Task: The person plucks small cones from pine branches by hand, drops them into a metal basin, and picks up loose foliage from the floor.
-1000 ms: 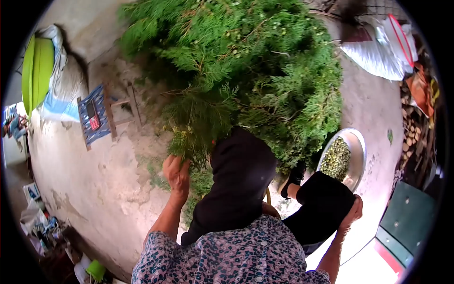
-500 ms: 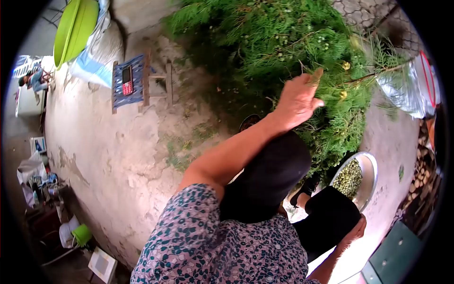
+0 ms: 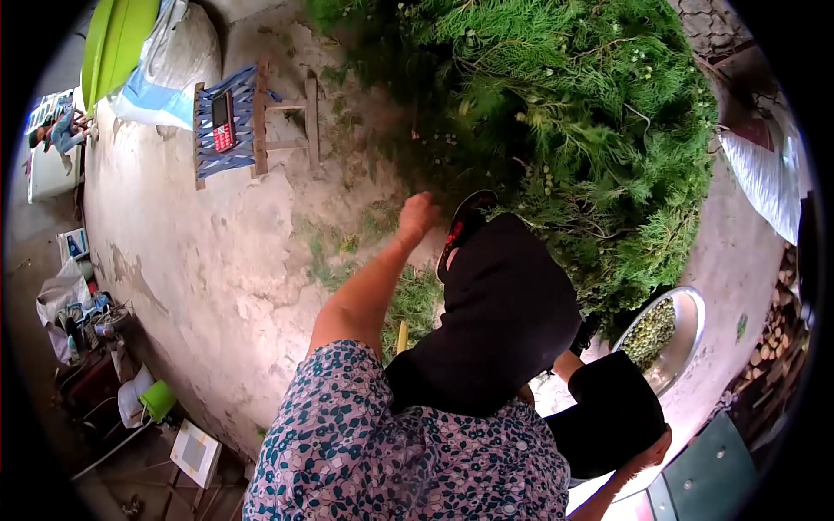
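Note:
My left hand (image 3: 420,219) is in the air beside my shoe (image 3: 469,221), near the edge of a big heap of green conifer branches (image 3: 599,122). It looks curled and is slightly blurred, so its fingers are hard to make out. Small pale cones or berries dot the branches. Against the side of my black-trousered knee lies my right hand (image 3: 650,451), with nothing seen in it. Just past that knee, a metal bowl (image 3: 686,339) holds many small green cones or berries (image 3: 650,337).
A low stool with blue webbing (image 3: 228,165) carries a red and black phone (image 3: 224,122). Green sprigs (image 3: 415,300) and a narrow yellow object (image 3: 402,337) lie by my thigh. Stacked firewood (image 3: 773,326) and a white sack (image 3: 764,178) stand right. A person (image 3: 62,137) sits far left.
My left hand has drawn back from over the branch heap, leftward and down to beside my shoe. The branch stem that stuck out on the right no longer shows. My right hand stays at the knee.

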The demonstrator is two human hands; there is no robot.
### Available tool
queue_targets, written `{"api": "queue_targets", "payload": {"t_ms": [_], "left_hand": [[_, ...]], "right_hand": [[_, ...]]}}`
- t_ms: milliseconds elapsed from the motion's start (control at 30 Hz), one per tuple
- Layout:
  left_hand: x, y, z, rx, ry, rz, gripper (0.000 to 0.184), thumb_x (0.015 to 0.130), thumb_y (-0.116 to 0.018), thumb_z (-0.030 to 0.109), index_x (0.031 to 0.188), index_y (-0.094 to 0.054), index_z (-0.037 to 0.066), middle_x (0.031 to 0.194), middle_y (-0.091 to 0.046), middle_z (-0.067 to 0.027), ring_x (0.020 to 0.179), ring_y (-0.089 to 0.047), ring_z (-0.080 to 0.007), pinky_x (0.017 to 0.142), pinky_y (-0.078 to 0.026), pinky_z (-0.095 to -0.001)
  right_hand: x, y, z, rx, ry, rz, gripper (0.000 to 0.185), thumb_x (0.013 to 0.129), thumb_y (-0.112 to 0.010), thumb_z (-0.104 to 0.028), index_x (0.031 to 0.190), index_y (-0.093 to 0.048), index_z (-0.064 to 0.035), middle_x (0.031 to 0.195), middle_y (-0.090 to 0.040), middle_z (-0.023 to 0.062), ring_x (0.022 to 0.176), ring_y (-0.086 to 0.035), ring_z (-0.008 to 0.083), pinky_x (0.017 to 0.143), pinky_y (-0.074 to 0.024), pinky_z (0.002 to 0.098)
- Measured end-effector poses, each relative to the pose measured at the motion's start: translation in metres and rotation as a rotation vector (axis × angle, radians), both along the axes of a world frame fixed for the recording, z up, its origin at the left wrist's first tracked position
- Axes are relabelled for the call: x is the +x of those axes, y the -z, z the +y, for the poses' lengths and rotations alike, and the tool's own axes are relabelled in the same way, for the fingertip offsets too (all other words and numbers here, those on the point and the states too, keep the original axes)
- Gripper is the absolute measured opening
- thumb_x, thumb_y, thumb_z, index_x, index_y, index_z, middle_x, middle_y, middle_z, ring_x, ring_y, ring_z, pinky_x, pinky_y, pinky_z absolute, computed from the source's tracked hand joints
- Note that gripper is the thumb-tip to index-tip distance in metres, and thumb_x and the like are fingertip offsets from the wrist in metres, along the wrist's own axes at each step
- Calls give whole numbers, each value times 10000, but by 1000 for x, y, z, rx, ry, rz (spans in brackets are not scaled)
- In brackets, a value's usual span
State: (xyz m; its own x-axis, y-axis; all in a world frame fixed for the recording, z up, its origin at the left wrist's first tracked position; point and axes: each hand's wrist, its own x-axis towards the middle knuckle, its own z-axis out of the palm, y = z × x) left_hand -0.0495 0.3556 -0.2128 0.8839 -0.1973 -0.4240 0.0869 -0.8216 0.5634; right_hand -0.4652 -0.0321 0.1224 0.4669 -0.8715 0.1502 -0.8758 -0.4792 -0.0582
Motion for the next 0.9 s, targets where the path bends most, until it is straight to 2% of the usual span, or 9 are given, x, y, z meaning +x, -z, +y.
{"api": "queue_targets", "payload": {"t_ms": [100, 167, 267, 400, 467, 500, 567, 667, 900], "left_hand": [[18, -3, 15, 101, -12, 88, 270, 699, -545, 180, 944, -574, 69, 944, -587, -181, 856, -566, -370, 733, -469, -440], [30, 25, 23, 103, 154, -230, 370, 723, -535, 128, 1087, -502, 66, 1135, -508, -175, 887, -561, -369, 746, -472, -439], [60, 20, 10, 130, 269, -251, 476, 735, -505, 65, 1197, -394, 63, 1299, -361, -162, 922, -546, -385, 772, -465, -438], [90, 18, -19, 151, 233, -90, 534, 738, -487, 41, 1248, -330, 53, 1340, -314, -153, 957, -535, -385, 799, -458, -435], [93, 19, -24, 262, 151, -102, 547, 744, -482, 41, 1263, -310, 52, 1361, -285, -146, 949, -549, -374, 802, -459, -437], [93, 20, -26, 255, 153, -100, 547, 744, -482, 41, 1263, -310, 52, 1361, -285, -146, 949, -549, -374, 802, -459, -437], [90, 23, -29, 254, 102, -57, 470, 746, -489, 47, 1198, -363, 35, 1291, -363, -165, 896, -572, -367, 775, -471, -445], [84, 25, -26, 313, 162, -88, 345, 735, -507, 55, 1071, -432, 27, 1160, -457, -174, 844, -583, -368, 752, -475, -456], [32, 25, -3, 357, -58, -58, 245, 686, -572, 85, 913, -485, 55, 915, -554, -169, 797, -579, -358, 674, -477, -436]], "right_hand": [[-10, -1, -4, 1, -40, 7, 233, 859, -446, -112, 1046, -534, -6, 993, -579, 144, 882, -573, 294, 772, -464, 357], [-9, -2, -3, -11, -15, 13, 224, 865, -442, -111, 1041, -536, -8, 976, -584, 136, 868, -575, 293, 769, -465, 360], [-6, -5, -1, -52, -68, 137, 217, 866, -451, -116, 1032, -536, -7, 963, -586, 121, 855, -575, 278, 770, -464, 358], [18, -8, 11, -72, -60, 37, 229, 887, -422, -158, 1011, -542, -8, 935, -589, 105, 835, -574, 263, 763, -462, 350], [10, -7, 5, -109, -159, 188, 282, 903, -382, -219, 991, -550, -11, 916, -587, 102, 820, -566, 255, 751, -454, 343], [15, -8, 7, -115, -155, 191, 282, 903, -382, -219, 991, -550, -11, 916, -587, 102, 820, -566, 255, 751, -454, 343], [26, -8, 11, 166, 254, -280, 331, 906, -349, -257, 979, -557, -10, 892, -582, 111, 815, -556, 253, 740, -446, 346], [19, -7, 6, 3, 61, 30, 337, 898, -355, -262, 973, -558, -4, 878, -579, 113, 812, -549, 247, 742, -438, 349], [32, -10, 10, 151, 201, -173, 315, 897, -369, -244, 981, -550, 0, 902, -581, 115, 813, -552, 251, 749, -441, 344]]}}
